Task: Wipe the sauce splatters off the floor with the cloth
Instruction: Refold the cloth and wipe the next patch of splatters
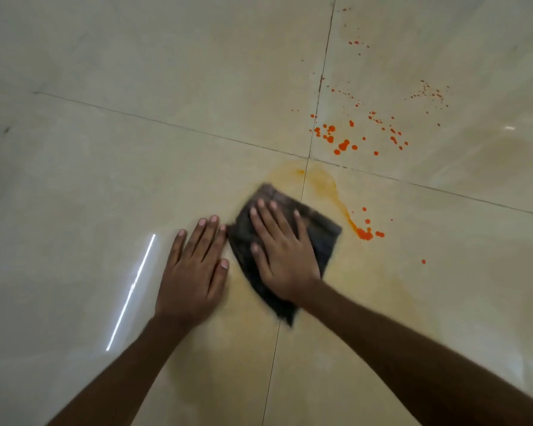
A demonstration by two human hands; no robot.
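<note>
right hand (282,256) presses flat, fingers spread, on dark cloth (323,238) on tiled floor (105,149), left hand (194,272) flat & open beside it, orange sauce spots (340,142) beyond w/ smear (323,182).

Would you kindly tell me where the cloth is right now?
In the head view, the dark cloth lies on the floor near centre, under the right hand, beside the left hand.

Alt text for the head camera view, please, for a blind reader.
A right hand presses a dark cloth flat on a glossy beige tile floor, beside an orange smear. The left hand rests flat beside it; red-orange sauce splatters lie beyond.
</note>
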